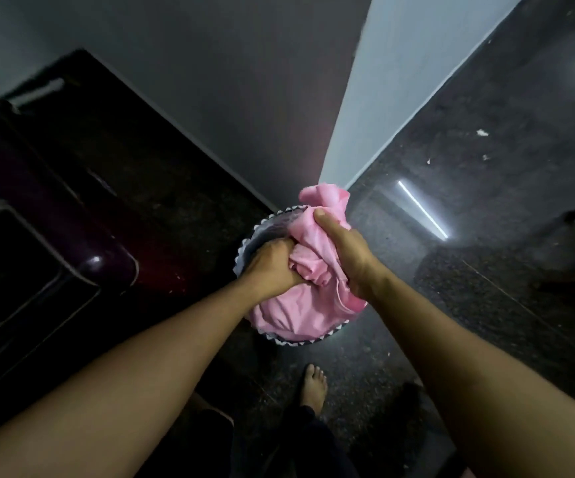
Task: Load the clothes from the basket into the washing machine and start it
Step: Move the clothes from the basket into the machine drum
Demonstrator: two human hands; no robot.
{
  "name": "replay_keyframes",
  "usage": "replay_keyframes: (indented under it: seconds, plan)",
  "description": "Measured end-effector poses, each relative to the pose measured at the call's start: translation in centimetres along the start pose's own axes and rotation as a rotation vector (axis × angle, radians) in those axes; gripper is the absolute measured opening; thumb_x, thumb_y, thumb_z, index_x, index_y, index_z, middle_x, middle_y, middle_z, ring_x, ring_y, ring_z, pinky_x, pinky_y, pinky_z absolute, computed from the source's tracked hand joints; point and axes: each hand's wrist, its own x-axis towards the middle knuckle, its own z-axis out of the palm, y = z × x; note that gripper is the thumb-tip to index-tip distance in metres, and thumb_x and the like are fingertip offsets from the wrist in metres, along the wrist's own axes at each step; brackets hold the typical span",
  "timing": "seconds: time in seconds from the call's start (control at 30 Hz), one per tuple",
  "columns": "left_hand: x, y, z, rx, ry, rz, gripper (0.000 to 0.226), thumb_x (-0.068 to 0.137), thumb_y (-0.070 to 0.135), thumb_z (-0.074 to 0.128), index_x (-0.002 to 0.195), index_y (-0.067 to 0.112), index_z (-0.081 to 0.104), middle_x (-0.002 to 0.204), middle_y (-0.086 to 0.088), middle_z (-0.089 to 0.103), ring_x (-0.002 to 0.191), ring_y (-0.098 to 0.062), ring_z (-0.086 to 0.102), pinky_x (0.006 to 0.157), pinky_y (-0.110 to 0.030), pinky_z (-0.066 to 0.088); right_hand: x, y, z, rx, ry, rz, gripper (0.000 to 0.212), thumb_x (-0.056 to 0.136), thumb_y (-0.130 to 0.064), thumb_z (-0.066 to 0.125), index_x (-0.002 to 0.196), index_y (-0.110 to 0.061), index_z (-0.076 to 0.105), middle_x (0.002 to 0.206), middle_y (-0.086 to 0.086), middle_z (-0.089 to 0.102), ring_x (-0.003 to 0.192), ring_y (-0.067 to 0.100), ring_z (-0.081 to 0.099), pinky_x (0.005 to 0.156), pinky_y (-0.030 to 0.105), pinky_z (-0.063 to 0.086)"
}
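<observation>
**Fists in the pink cloth, right over the basket**

From my end, both hands are clamped on the bundle. Left hand has its fingers curled tight into the folds, tips buried so I can't see them. Right hand wraps the upper lump, thumb flat on top, other fingers hidden behind fabric. Most of the cloth sits inside the basket, with one bunch poking past its far rim. Left of the basket is the dark, glossy washing machine, blurry and cut off. Bare foot is near the basket's close side.
</observation>
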Motion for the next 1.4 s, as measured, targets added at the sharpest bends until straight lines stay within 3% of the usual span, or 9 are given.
replay_keyframes:
  seconds: [0.2, 0.27, 0.43, 0.53, 0.6, 0.7, 0.9, 1.1, 1.4]
  plan:
    - [-4.9, 5.9, -7.6, -0.206, 0.170, 0.036, 0.023, 0.075, 0.026, 0.082, 0.086, 0.012, 0.067, 0.087, -0.007, 0.063, 0.086, -0.015, 0.065, 0.055, -0.015, 0.035, -7.5, -8.5, -2.4, -0.205, -0.143, -0.121, 0.047, 0.079, -0.062, 0.073, 0.099, -0.020, 0.078, 0.100, 0.002, 0.079, 0.091, 0.017, 0.076, 0.069, 0.025, 0.059]
    - [-6.6, 7.4, -10.2, -0.306, 0.210, 0.049, 0.036, 0.070, 0.026, 0.075, 0.098, 0.003, 0.069, 0.099, -0.009, 0.064, 0.088, -0.003, 0.061, 0.068, -0.014, 0.043, -9.3, -10.9, -3.6, -0.260, -0.179, -0.127, 0.054, 0.082, -0.068, 0.064, 0.100, -0.017, 0.073, 0.098, 0.000, 0.076, 0.089, 0.018, 0.072, 0.079, 0.031, 0.055]
    - [-10.4, 11.9, -16.9, -0.627, 0.273, 0.038, 0.060, 0.068, 0.018, 0.074, 0.126, 0.008, 0.066, 0.120, -0.015, 0.071, 0.115, -0.030, 0.065, 0.099, -0.047, 0.051, -12.5, -14.1, -6.5, -0.344, -0.179, -0.140, 0.038, 0.092, -0.048, 0.065, 0.118, -0.021, 0.064, 0.115, 0.009, 0.071, 0.094, 0.020, 0.065, 0.081, 0.032, 0.049]
    - [-11.4, 14.6, -20.4, -0.689, 0.330, 0.080, 0.046, 0.079, -0.005, 0.072, 0.121, 0.013, 0.069, 0.108, -0.005, 0.076, 0.103, -0.020, 0.072, 0.086, -0.036, 0.060, -13.6, -14.4, -7.1, -0.675, -0.241, -0.280, 0.073, 0.082, -0.023, 0.082, 0.144, -0.029, 0.045, 0.137, 0.005, 0.057, 0.115, 0.018, 0.062, 0.088, 0.026, 0.056]
    - [-11.8, 16.3, -22.4, -0.750, 0.350, 0.119, 0.039, 0.085, -0.013, 0.062, 0.106, 0.019, 0.071, 0.094, 0.003, 0.079, 0.085, -0.010, 0.075, 0.068, -0.026, 0.060, -13.7, -14.7, -6.6, -0.888, -0.290, -0.380, 0.107, 0.067, -0.033, 0.092, 0.154, -0.032, 0.030, 0.146, -0.003, 0.046, 0.131, 0.018, 0.050, 0.110, 0.039, 0.046]
    - [-13.0, 19.0, -25.0, -0.891, 0.382, 0.172, 0.035, 0.086, -0.005, 0.067, 0.112, 0.018, 0.068, 0.103, -0.006, 0.077, 0.084, -0.016, 0.075, 0.069, -0.033, 0.062, -13.6, -15.8, -4.6, -0.957, -0.305, -0.538, 0.122, 0.052, -0.050, 0.095, 0.153, -0.034, 0.029, 0.147, -0.001, 0.043, 0.134, 0.019, 0.047, 0.112, 0.042, 0.044]
    - [-14.6, 21.7, -28.2, -1.011, 0.456, 0.280, 0.038, 0.077, 0.024, 0.074, 0.110, 0.006, 0.069, 0.102, -0.014, 0.076, 0.093, -0.022, 0.074, 0.076, -0.034, 0.061, -14.1, -20.6, -0.4, -0.428, -0.197, -0.614, 0.047, 0.050, -0.027, 0.064, 0.096, -0.033, 0.071, 0.087, -0.013, 0.075, 0.079, 0.007, 0.070, 0.060, 0.023, 0.055]
    - [-16.9, 18.6, -33.2, -1.020, 0.673, 0.218, 0.050, 0.084, 0.048, 0.075, 0.122, 0.015, 0.069, 0.111, -0.004, 0.076, 0.105, -0.020, 0.073, 0.088, -0.036, 0.057, -16.1, -27.4, 3.2, -0.175, -0.139, -0.717, 0.026, 0.089, -0.013, 0.059, 0.103, -0.028, 0.075, 0.102, 0.001, 0.078, 0.092, 0.017, 0.074, 0.076, 0.035, 0.063]
    - [-25.3, 9.6, -40.0, -1.141, 0.879, 0.151, 0.058, 0.089, 0.060, 0.062, 0.130, 0.019, 0.065, 0.124, -0.008, 0.071, 0.116, -0.027, 0.066, 0.106, -0.049, 0.048, -19.9, -31.4, 15.4, -0.148, -0.393, -0.775, 0.027, 0.099, -0.014, 0.055, 0.099, -0.034, 0.073, 0.104, 0.000, 0.077, 0.100, 0.021, 0.073, 0.085, 0.040, 0.061]
